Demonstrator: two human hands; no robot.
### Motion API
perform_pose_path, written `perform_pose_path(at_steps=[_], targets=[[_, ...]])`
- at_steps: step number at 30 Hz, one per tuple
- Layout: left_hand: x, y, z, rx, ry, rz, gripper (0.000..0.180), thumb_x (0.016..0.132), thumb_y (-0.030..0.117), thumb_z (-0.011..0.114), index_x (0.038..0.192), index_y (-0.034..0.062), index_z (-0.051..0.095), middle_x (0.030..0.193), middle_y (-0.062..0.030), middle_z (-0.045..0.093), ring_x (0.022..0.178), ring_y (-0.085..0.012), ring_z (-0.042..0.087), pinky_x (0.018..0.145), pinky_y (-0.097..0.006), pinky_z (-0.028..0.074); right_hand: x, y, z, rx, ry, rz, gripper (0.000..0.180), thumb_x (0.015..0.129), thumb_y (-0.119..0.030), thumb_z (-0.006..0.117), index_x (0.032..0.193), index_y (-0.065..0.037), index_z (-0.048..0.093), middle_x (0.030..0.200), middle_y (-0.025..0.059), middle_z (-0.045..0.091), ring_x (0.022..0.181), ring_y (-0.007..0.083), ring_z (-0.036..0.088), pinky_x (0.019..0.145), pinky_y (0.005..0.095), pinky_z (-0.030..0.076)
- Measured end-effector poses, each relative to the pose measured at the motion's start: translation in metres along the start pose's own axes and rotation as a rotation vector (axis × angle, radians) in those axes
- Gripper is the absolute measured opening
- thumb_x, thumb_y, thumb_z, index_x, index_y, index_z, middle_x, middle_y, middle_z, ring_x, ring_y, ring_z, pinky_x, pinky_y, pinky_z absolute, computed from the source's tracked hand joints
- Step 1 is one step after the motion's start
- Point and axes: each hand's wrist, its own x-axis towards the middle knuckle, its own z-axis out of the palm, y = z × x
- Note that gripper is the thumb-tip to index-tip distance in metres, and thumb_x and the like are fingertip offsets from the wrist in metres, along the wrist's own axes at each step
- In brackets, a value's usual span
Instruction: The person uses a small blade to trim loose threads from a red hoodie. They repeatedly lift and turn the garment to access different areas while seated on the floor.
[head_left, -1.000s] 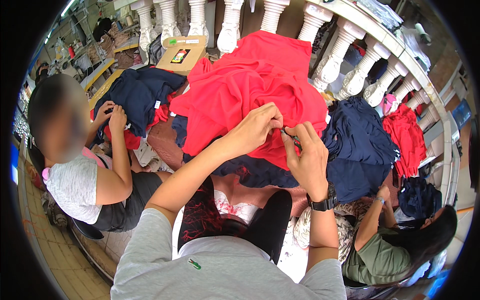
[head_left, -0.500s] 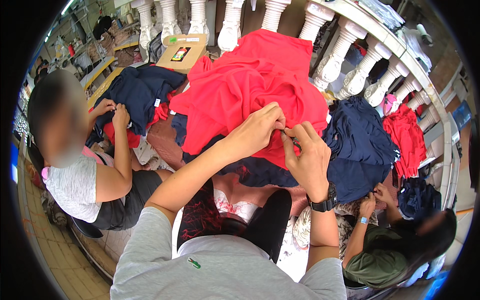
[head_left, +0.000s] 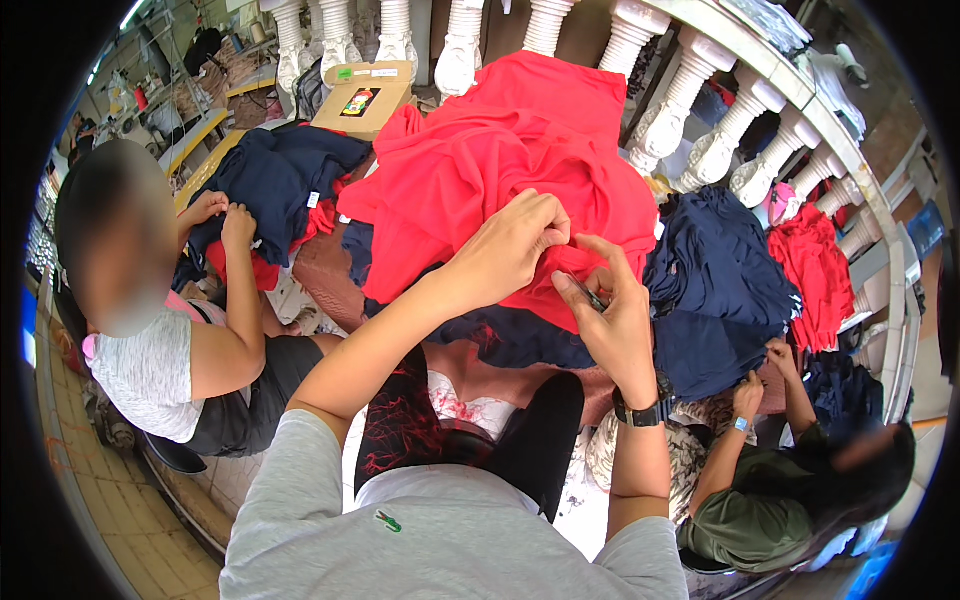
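A heap of bright red fabric [head_left: 480, 150], probably garments, lies before me over dark navy cloth [head_left: 530, 342]. My left hand [head_left: 518, 245] is closed over the heap, its thumb and fingers pinching the red fabric. Just to its right, my right hand [head_left: 618, 315] is curled round a small dark metal tool [head_left: 597, 300]; most of the tool is hidden in the palm, so its kind does not show. The fingertips of both hands are close together but apart, above a fold of the red fabric.
Navy garments [head_left: 720, 290] and a red pile [head_left: 810, 280] lie to the right. Another navy pile [head_left: 280, 175] and a cardboard box [head_left: 366, 105] are at the left. A white balustrade [head_left: 665, 120] curves behind. Co-workers sit on both sides, a person [head_left: 150, 370] left and a person [head_left: 760, 520] right.
My right hand has drawn slightly down and away from the left, widening the gap between their fingertips. My left hand has shifted slightly up. The right co-worker's hands have moved apart.
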Motion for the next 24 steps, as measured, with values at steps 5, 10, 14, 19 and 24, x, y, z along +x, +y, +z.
perform_pose_path(at_steps=[5,10,14,19,24], targets=[[-0.006,0.026,-0.007,-0.156,-0.078,-0.296,0.007,0.101,0.002,0.05,0.095,0.0001,0.049,0.086,-0.0072,0.054,0.075,-0.0177,0.057,0.067,-0.032,0.047,0.005,0.015,0.005,-0.021,0.169,-0.13,0.019,0.086,-0.007,0.075,0.102,-0.002,0.066,0.061,0.0065,0.05,0.055,0.0105,0.044,0.052,0.0291,0.037],[-0.013,0.023,-0.003,-0.55,-0.051,-0.605,0.014,0.106,0.01,0.046,0.095,0.002,0.05,0.087,-0.002,0.052,0.073,-0.0096,0.056,0.066,-0.028,0.053,0.003,0.01,0.011,0.097,0.325,-0.122,0.014,0.095,-0.01,0.065,0.103,0.002,0.065,0.063,0.0038,0.055,0.057,0.0105,0.048,0.054,0.0281,0.04],[-0.017,0.028,-0.005,-0.587,-0.029,-0.664,0.016,0.107,0.011,0.046,0.095,0.0022,0.05,0.088,-0.0015,0.053,0.074,-0.0111,0.058,0.07,-0.029,0.055,-0.025,-0.021,-0.002,0.584,-0.027,0.278,0.03,0.106,-0.022,0.051,0.105,0.004,0.065,0.07,0.0024,0.057,0.064,0.0116,0.051,0.059,0.0329,0.044],[-0.013,0.044,-0.017,-0.413,-0.148,-0.579,0.014,0.106,0.007,0.044,0.096,0.0004,0.051,0.09,-0.0041,0.055,0.079,-0.0121,0.059,0.071,-0.031,0.056,-0.028,-0.021,0.006,0.112,0.059,-0.053,0.026,0.102,-0.024,0.057,0.111,0.001,0.054,0.069,0.0092,0.053,0.058,0.0165,0.049,0.054,0.0329,0.04],[-0.015,0.044,-0.021,-0.5,-0.091,-0.532,0.008,0.104,0.003,0.045,0.106,0.0001,0.053,0.098,-0.0076,0.06,0.089,-0.0137,0.062,0.077,-0.031,0.055,-0.02,-0.02,-0.012,0.109,0.031,-0.061,0.025,0.099,-0.019,0.061,0.114,0.0,0.054,0.07,0.0063,0.052,0.062,0.0143,0.046,0.058,0.0309,0.039]])
